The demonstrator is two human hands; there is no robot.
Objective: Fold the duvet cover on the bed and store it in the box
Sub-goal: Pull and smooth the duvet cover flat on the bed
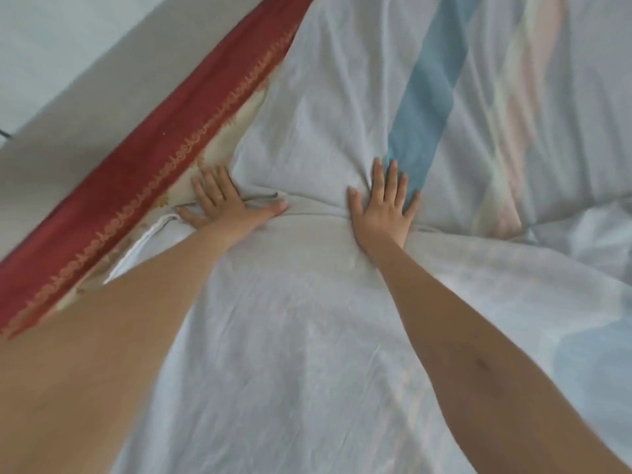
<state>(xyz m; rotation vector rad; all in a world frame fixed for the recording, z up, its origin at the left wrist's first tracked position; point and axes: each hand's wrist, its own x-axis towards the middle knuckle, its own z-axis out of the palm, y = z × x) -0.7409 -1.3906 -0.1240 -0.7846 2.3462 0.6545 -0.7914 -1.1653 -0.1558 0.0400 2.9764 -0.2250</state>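
I read the duvet cover (307,336) as spread over the bed (136,159), pale grey with a blue stripe (420,107). The left grip (222,203) lies flat, fingers straight and apart, pressing the cover's edge beside the bed's red-bordered sheet. The right grip (383,206) also lies flat, fingers spread, pressing a fold line at the stripe's near end. Neither grip clamps anything. A white cord (143,241) beside the left wrist is possibly a tie, but blur prevents confirmation.

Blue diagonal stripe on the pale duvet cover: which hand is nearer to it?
Right. The right hand lies partly on the blue diagonal stripe; the left hand rests farther left on the pale duvet cover, beside the red patterned border.
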